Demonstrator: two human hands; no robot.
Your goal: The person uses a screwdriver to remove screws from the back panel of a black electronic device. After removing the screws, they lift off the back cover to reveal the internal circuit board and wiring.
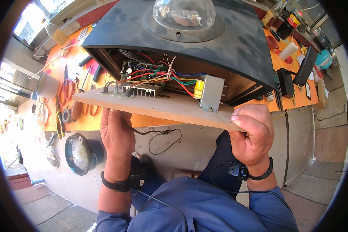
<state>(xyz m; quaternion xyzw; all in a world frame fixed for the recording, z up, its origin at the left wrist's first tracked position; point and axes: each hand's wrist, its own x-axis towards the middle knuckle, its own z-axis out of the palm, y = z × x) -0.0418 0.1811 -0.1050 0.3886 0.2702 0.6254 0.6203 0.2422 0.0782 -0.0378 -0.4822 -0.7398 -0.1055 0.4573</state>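
Note:
Both hands hold a thin brown fibreboard panel (170,109) at the open side of a black cabinet (236,42). My left hand (116,133) supports it from beneath near its left end, fingers partly hidden. My right hand (253,133) is closed round the right corner, thumb and fingers gripping the edge. On the panel sit a metal-framed transformer (212,93) with a yellow winding and a finned heat sink (142,90). Behind them is a green circuit board (137,72). Red, blue, green and yellow wires (170,73) run between the parts. A black cord (154,132) hangs below the panel.
A clear dome (185,13) tops the cabinet, which rests on an orange table (75,123). Red-handled scissors (67,89), yellow-handled pliers (59,120) and a tape roll (67,115) lie at left. A dark bucket (94,152) stands below; black boxes (285,83) sit at right.

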